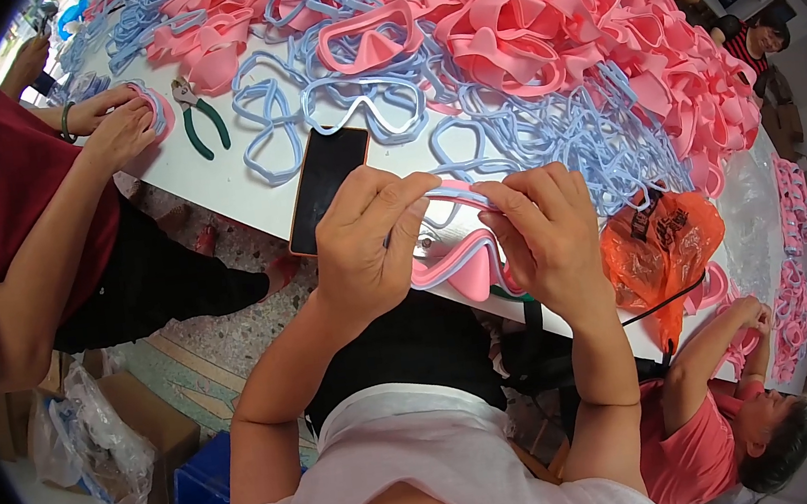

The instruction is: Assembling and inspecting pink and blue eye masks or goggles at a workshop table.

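Between my two hands is a pink dive mask skirt [472, 279] with a light blue frame along its rim. My left hand [367, 241] pinches its upper left edge. My right hand [547, 234] grips the upper right edge, thumb on the blue strip. The nose pocket hangs downward, over the table's near edge. Just left of my left hand lies a dark phone [325, 186] with an orange edge. Beyond my hands, loose light blue mask frames [562, 147] lie tangled on the white table, next to a large heap of pink skirts [518, 36].
Green-handled pliers [203, 123] rest at the left. An orange plastic bag [665, 245] sits right of my right hand. Co-workers stand or sit at left, right and far right; the left one's hands [121, 125] hold a mask. Cardboard boxes and a blue bin [201, 493] are on the floor.
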Demonstrator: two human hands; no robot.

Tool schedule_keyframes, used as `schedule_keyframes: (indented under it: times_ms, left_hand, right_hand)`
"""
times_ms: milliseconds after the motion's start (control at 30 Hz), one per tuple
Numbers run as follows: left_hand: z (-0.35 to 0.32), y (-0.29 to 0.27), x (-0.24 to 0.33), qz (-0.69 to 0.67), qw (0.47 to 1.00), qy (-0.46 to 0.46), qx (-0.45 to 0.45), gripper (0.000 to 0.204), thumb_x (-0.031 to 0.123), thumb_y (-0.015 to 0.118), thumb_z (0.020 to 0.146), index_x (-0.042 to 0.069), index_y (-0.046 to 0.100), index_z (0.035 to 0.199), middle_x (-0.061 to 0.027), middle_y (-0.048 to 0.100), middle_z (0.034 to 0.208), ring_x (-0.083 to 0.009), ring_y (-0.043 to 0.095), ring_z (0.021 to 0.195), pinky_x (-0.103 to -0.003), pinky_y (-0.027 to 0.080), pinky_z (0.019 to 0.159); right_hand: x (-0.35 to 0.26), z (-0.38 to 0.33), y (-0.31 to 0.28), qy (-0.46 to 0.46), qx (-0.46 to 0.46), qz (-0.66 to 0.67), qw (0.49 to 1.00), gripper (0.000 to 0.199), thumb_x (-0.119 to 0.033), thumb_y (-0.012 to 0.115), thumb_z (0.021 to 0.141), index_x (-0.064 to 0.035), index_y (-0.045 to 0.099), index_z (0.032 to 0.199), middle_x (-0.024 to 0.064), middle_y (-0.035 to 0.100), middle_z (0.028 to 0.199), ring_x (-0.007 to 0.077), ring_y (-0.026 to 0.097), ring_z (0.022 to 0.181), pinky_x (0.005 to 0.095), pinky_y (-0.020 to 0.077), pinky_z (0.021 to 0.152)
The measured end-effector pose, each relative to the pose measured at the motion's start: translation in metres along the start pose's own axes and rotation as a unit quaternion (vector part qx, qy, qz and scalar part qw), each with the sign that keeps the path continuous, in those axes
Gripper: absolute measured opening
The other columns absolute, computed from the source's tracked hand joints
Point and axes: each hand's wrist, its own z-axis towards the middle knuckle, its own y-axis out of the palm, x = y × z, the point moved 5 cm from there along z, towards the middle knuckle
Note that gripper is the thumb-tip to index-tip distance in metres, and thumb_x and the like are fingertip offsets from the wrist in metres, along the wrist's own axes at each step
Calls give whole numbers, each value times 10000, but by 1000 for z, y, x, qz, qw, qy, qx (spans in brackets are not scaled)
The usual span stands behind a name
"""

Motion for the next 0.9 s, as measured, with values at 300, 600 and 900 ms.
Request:
schedule_keyframes:
  times_ms: [300, 600, 900]
  left_hand:
    - [0, 1, 2, 25, 994, 23, -107, 564, 274, 784, 791, 31, 578, 1256, -103, 577, 1068, -248, 537, 993, -348, 420, 851]
    - [-16, 4, -2, 32, 968, 199, -150, 909, 506, 843, 652, 65, 477, 1357, -106, 557, 1277, -277, 548, 1151, -414, 374, 968]
    - [-40, -10, -33, 62, 994, 41, -82, 763, 422, 817, 702, -6, 532, 1265, -194, 568, 1191, -340, 560, 1067, -427, 455, 908]
  right_hand:
    - [10, -5, 1, 13, 3, 47, 999, 280, -56, 744, 742, -51, 674, 1012, 59, 577, 824, 246, 533, 741, 366, 385, 639]
    - [2, -10, -1, 17, -4, 135, 991, 257, -74, 731, 758, -33, 668, 1004, 77, 564, 847, 261, 541, 754, 375, 407, 651]
    - [108, -49, -14, 288, -22, 84, 954, 250, -113, 688, 871, -12, 667, 1099, 110, 621, 886, 223, 609, 791, 340, 488, 726]
